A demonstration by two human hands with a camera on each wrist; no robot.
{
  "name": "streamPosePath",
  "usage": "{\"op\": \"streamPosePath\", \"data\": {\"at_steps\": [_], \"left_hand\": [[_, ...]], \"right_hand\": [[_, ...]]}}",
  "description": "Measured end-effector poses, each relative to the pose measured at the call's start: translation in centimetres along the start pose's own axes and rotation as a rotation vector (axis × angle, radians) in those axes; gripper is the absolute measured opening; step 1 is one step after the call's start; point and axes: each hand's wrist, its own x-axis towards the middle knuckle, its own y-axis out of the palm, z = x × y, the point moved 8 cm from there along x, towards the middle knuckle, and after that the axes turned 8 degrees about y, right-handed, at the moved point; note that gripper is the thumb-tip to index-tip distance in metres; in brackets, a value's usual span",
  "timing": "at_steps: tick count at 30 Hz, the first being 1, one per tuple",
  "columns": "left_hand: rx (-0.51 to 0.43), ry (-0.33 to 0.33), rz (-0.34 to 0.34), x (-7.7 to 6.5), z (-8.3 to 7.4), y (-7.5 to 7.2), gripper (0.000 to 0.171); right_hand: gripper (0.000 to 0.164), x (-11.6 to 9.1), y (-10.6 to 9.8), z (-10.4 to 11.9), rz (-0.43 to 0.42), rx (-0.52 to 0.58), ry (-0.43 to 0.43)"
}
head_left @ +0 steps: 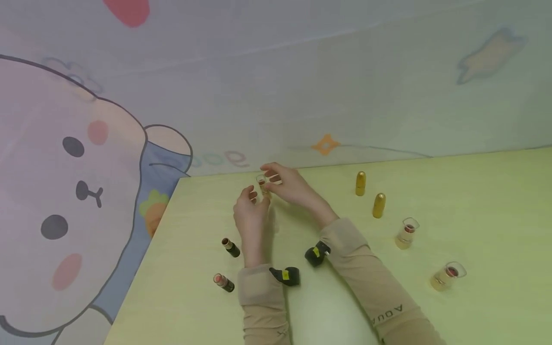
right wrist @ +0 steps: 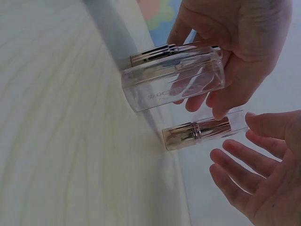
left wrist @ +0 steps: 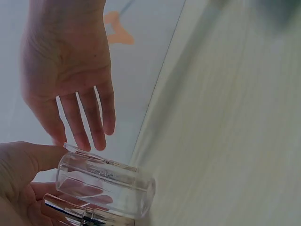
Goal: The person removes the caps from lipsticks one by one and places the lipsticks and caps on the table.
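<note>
Both hands meet at the table's far edge, in the head view around a small lipstick (head_left: 261, 181) with a clear top. My left hand (head_left: 252, 208) has its thumb and curled fingers at the upper end of a clear lipstick case (left wrist: 103, 179). A rose-gold tube (left wrist: 87, 214) lies alongside that case in the left wrist view. Opposite, my right hand (head_left: 291, 187) has loosely extended fingers. In the right wrist view its thumb comes right to the top of a second clear-topped rose-gold lipstick (right wrist: 202, 132), beside the larger clear case (right wrist: 174, 80).
Two dark-based lipsticks, one darker (head_left: 231, 247) and one pinkish (head_left: 224, 282), are left of the forearms. Two gold bullet-shaped tubes (head_left: 360, 183) (head_left: 379, 205) and two gold lipsticks with clear tops (head_left: 406, 234) (head_left: 447, 276) stand right. A printed cloth (head_left: 267, 96) hangs behind the table (head_left: 194, 230).
</note>
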Motion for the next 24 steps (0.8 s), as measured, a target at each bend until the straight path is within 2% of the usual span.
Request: {"op": "streamPosePath", "data": {"at_steps": [6,12,20,24], "left_hand": [[0.001,-0.01,-0.005,0.2,0.1,0.2,0.048],[-0.011,-0.02,0.003,0.3,0.3,0.6,0.045],[-0.148,-0.062,-0.001,0.4,1.1,1.0,0.045],[-0.165,-0.067,0.004,0.5,1.3,1.1,0.043]], "right_hand": [[0.043,0.5,0.8,-0.3,0.045,-0.015,-0.007],[0.034,0.7,1.1,-0.6,0.047,-0.033,0.003],[0.027,0.8,1.2,-0.9,0.024,-0.049,0.009],[0.027,0.8,1.1,-0.9,0.013,-0.045,0.012]]}}
